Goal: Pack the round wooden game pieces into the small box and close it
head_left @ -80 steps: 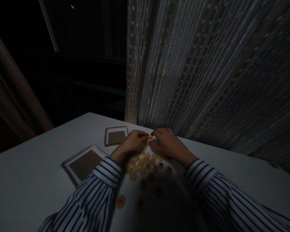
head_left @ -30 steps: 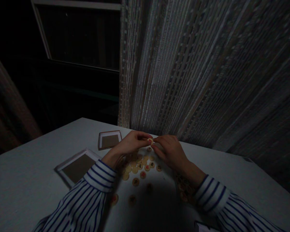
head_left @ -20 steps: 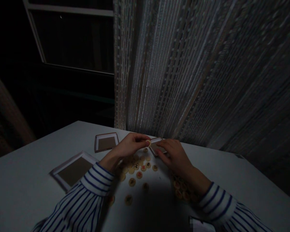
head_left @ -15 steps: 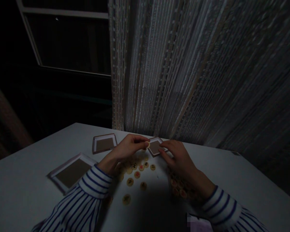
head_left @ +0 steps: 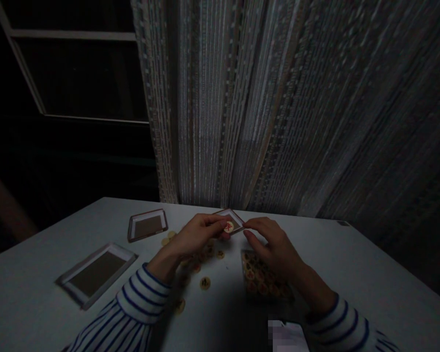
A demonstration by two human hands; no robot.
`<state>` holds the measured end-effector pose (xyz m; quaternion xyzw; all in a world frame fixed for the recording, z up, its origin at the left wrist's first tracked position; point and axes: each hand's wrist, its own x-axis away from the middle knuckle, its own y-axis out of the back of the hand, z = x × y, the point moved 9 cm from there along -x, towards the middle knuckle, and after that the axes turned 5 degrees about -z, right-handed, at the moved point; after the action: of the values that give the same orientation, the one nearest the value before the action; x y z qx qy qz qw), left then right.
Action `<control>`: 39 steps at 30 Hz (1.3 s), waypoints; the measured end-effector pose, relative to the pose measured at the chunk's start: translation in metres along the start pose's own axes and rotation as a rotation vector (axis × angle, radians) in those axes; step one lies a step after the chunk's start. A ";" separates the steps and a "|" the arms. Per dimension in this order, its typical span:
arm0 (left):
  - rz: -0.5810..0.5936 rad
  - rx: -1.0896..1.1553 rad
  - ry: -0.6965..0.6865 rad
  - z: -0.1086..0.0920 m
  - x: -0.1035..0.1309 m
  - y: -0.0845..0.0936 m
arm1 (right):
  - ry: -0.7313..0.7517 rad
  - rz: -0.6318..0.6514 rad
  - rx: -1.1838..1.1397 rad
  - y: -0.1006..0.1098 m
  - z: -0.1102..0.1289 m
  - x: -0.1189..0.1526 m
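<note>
My left hand (head_left: pixel 200 234) is closed, pinching a round xiangqi piece (head_left: pixel 229 227) whose red character faces up. Just to the right is my right hand (head_left: pixel 273 244), its thumb and forefinger apart with nothing between them. Those fingertips are close to the right corner of a small shallow box (head_left: pixel 238 219); I cannot tell whether they touch it. Loose xiangqi pieces (head_left: pixel 205 283) lie scattered on the table below and behind my left hand. Under my right wrist stands a box full of red and black pieces (head_left: pixel 258 283), partly covered by the hand.
Two shallow box parts lie on the left of the white table (head_left: pixel 352 274): a smaller one (head_left: pixel 147 226) and a larger one (head_left: pixel 97 271). A phone-like object (head_left: pixel 289 337) is at the near edge. A curtain (head_left: pixel 220 107) hangs behind the table. The room is dim.
The piece in my left hand has turned from edge-on to showing its red face. My right hand has moved off the filled box a little, exposing more of it. The view has shifted slightly right.
</note>
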<state>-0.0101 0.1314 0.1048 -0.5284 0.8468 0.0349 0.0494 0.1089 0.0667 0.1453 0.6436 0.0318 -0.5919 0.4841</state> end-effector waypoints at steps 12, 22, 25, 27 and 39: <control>-0.019 0.101 -0.010 -0.005 -0.003 -0.030 | 0.045 -0.029 -0.117 0.012 -0.002 0.003; -0.035 0.082 0.016 0.002 -0.017 -0.052 | -0.236 0.019 -0.225 0.019 -0.034 0.010; -0.107 0.094 0.089 0.011 -0.023 -0.054 | -0.399 0.021 -0.330 0.015 -0.050 0.013; -0.136 0.110 0.124 0.014 -0.027 -0.057 | -0.507 0.033 -0.395 0.011 -0.059 0.015; -0.129 0.313 0.156 0.029 -0.033 -0.073 | -0.405 0.088 -0.326 0.022 -0.068 0.019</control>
<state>0.0707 0.1319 0.0790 -0.5687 0.8075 -0.1415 0.0674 0.1780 0.0895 0.1318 0.4265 0.0013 -0.6742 0.6030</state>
